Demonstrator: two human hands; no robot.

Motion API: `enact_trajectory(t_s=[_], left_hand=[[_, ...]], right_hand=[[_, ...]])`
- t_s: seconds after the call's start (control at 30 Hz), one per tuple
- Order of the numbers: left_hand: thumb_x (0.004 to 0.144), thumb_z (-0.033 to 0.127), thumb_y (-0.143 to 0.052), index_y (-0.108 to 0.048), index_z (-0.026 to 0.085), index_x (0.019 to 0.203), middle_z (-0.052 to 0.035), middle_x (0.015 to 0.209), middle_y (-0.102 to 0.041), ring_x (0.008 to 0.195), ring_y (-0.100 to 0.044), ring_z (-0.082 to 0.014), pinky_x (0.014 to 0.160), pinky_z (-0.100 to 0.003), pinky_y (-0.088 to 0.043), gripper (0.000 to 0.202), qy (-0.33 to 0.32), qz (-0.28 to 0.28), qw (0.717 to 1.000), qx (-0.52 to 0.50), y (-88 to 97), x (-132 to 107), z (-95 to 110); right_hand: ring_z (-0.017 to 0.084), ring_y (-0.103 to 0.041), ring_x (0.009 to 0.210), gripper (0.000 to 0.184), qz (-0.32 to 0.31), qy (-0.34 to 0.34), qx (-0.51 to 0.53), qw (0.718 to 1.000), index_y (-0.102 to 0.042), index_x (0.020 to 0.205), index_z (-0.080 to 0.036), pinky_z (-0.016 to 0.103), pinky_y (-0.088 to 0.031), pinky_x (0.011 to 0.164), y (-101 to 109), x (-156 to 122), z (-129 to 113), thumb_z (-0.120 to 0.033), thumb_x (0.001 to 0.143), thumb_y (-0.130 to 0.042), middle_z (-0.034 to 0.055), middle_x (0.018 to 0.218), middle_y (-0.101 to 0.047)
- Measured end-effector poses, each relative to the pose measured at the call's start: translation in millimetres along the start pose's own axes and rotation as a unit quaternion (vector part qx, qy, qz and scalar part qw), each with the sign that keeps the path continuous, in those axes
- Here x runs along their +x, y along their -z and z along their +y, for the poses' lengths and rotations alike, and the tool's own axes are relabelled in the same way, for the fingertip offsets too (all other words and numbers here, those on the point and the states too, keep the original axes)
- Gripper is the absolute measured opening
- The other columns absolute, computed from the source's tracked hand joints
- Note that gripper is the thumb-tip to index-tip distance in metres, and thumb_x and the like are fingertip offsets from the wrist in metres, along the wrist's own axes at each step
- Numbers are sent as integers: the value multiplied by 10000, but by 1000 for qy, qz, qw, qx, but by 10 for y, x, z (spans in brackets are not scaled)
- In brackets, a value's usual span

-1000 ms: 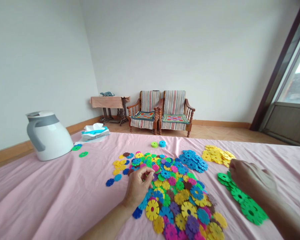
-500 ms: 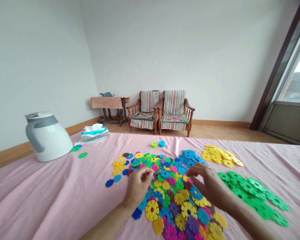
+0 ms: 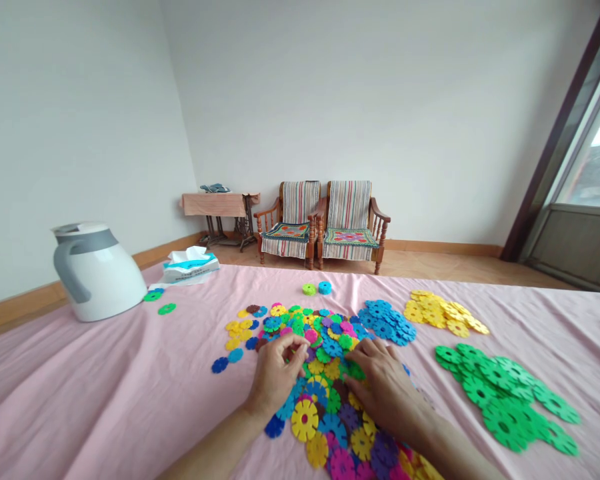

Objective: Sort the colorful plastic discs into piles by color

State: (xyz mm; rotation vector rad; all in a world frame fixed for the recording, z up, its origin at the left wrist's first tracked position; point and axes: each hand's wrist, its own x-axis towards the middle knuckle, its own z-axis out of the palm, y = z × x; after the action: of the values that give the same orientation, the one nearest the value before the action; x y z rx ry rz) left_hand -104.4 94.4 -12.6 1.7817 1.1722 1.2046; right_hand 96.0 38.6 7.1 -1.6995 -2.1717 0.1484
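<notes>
A mixed pile of notched plastic snowflake discs (image 3: 331, 423) in many colours lies on the pink cloth before me. My left hand (image 3: 279, 370) hovers at the pile's left side, thumb and index finger pinched together. Whatever the pinch may hold is too small to make out. My right hand (image 3: 385, 387) is down on the pile's right side, back of the hand up. Its thumb and fingers close around a green snowflake disc (image 3: 355, 369), partly hidden by the fingers.
Sorted blue discs (image 3: 386, 322), yellow discs (image 3: 443, 312) and green discs (image 3: 510, 400) lie to the right. Two small stacks, a lime stack (image 3: 309, 289) and a blue stack (image 3: 325, 288), stand behind the pile. A white jug (image 3: 105, 277) and a tissue pack (image 3: 190, 265) are at left.
My right hand has moved left and down onto the mixed pile, and its fingers now reach a green disc. The left hand keeps its pinch in the same place.
</notes>
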Motion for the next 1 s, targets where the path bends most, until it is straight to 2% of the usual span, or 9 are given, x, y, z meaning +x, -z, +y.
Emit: enact_trajectory(t_s=[0.07, 0.3, 0.47, 0.57, 0.7, 0.9, 1.0], left_hand=[[808, 349, -556, -674, 151, 805, -37, 661, -674, 451, -603, -139, 379, -194, -404, 230, -3, 2, 1000, 1, 1, 0, 6], [817, 354, -551, -670, 151, 811, -34, 654, -670, 451, -603, -141, 379, -194, -399, 235, -4, -1, 1000, 7, -1, -5, -6], [803, 362, -560, -671, 154, 802, -31, 651, -670, 454, -601, -139, 374, -189, -395, 235, 3, -1, 1000, 1, 0, -4, 3], [800, 355, -563, -674, 155, 797, -37, 661, -678, 455, -602, -140, 376, -190, -400, 229, 1, 2, 1000, 0, 2, -4, 12], [806, 355, -561, -674, 154, 801, -36, 669, -680, 458, -608, -141, 375, -189, -402, 231, 5, -1, 1000, 3, 3, -3, 8], [810, 331, -559, -672, 151, 799, -44, 679, -692, 462, -611, -144, 375, -191, -391, 212, 0, -1, 1000, 11, 0, 0, -14], [815, 332, -556, -670, 151, 799, -45, 684, -696, 463, -617, -145, 380, -194, -396, 215, -4, -2, 1000, 15, 3, -1, -9]], right_hand=[[258, -518, 987, 228, -3, 3, 13, 1000, -676, 1013, -246, 398, -367, 882, 11, -21, -15, -359, 849, -564, 68, 1003, -606], [270, -525, 1018, 349, -58, 11, 11, 998, -659, 1148, -289, 421, -366, 896, 98, 1, 17, -345, 813, -582, 82, 1065, -598], [274, -524, 1031, 351, -73, 36, 5, 997, -656, 1144, -297, 431, -357, 909, 100, 81, 29, -372, 813, -570, 93, 1071, -591], [258, -522, 1036, 340, -83, 36, 26, 996, -653, 1109, -289, 405, -360, 905, 81, 104, 38, -284, 777, -577, 79, 1071, -593], [244, -524, 1012, 318, -98, 18, 42, 994, -645, 1015, -217, 376, -363, 896, 59, 112, 69, -196, 708, -566, 80, 1048, -599], [237, -512, 986, 273, -99, 3, 49, 994, -607, 969, -194, 361, -366, 871, 35, 120, 108, -207, 698, -570, 81, 1045, -585], [239, -508, 949, 208, -79, -4, 66, 995, -570, 890, -189, 351, -374, 831, 20, 123, 107, -304, 720, -599, 79, 1000, -584]])
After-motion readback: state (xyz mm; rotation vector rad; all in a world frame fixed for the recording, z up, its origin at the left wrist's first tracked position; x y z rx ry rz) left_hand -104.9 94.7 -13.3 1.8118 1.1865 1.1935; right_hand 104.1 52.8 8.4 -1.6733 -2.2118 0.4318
